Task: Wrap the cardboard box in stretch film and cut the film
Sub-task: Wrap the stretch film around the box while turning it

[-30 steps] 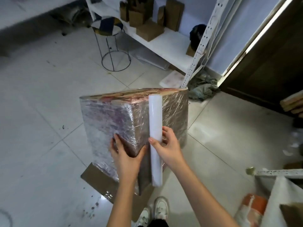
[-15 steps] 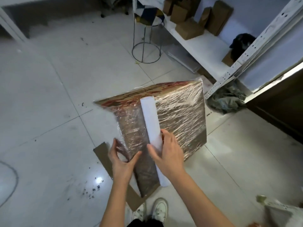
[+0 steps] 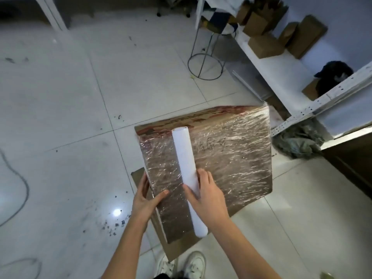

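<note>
A large cardboard box (image 3: 231, 158) stands on the floor, its near faces covered in shiny stretch film. The white roll of stretch film (image 3: 186, 162) lies upright against the box's near face. My right hand (image 3: 207, 196) grips the roll around its lower half. My left hand (image 3: 146, 196) holds the box's near left corner edge, thumb on the filmed front face and fingers round the side. Film runs from the roll leftward across the box to that corner.
A flat cardboard sheet (image 3: 138, 178) lies under the box. A white metal shelf (image 3: 281, 63) with small cartons stands at the right, a wire stool (image 3: 205, 65) behind the box, crumpled cloth (image 3: 298, 139) at the shelf's foot. My shoes (image 3: 193, 264) are just below the box.
The view has swung round the box to the left, so the wide front face now shows. The roll has moved along that face with my right hand; my left hand stays at the corner.
</note>
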